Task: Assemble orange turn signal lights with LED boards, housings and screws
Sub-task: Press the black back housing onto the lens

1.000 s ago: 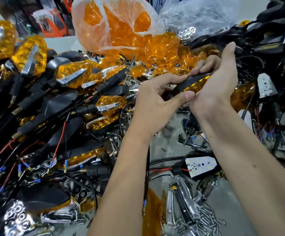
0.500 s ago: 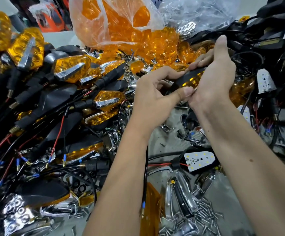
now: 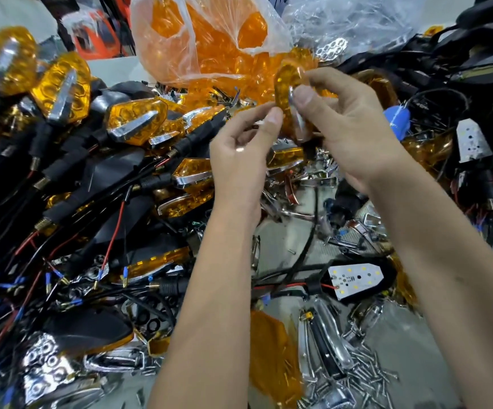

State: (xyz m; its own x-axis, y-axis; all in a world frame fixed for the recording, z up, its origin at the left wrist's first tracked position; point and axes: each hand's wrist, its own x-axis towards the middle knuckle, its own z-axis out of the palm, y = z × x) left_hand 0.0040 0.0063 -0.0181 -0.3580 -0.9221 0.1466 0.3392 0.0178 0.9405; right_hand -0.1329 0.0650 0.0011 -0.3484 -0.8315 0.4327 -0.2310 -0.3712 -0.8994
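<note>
Midway, by the look of it: big heap of finished signals [image 3: 133,121] piled at left w/ stems and wires, so plenty done already. Still lots left, judging by loose stock — bag of orange lenses [image 3: 209,45] at top centre, bare LED board [image 3: 357,280] lying wired on the bench lower right, another board [image 3: 472,141] far right, chrome trims and a scatter of screws [image 3: 369,376] near bottom edge. No screwdriver picked out anywhere in view.

Current unit: orange lens piece [image 3: 286,93] held up above the clutter, roughly centre-top of view, in front of the bag. Long axis close to vertical, slightly tilted; curved upper end pointing up and a bit right, lower end down toward the bench. Chrome insert visible along its right edge, black part hanging below — cannot tell if housing already mated. A thin black lead drops down below the hands; prob. from this unit, not certain.

Right hand [image 3: 354,134] closed round the piece, thumb pressed on the chrome side, other fingers wrapped behind. Left hand [image 3: 239,154] pinching lightly at the lens's left edge w/ thumb tip and forefinger, remaining fingers curled, nothing else in it.

Likely step: seating or checking lens fit before screwing. Motion blur on the piece, so fine detail unclear.
</note>
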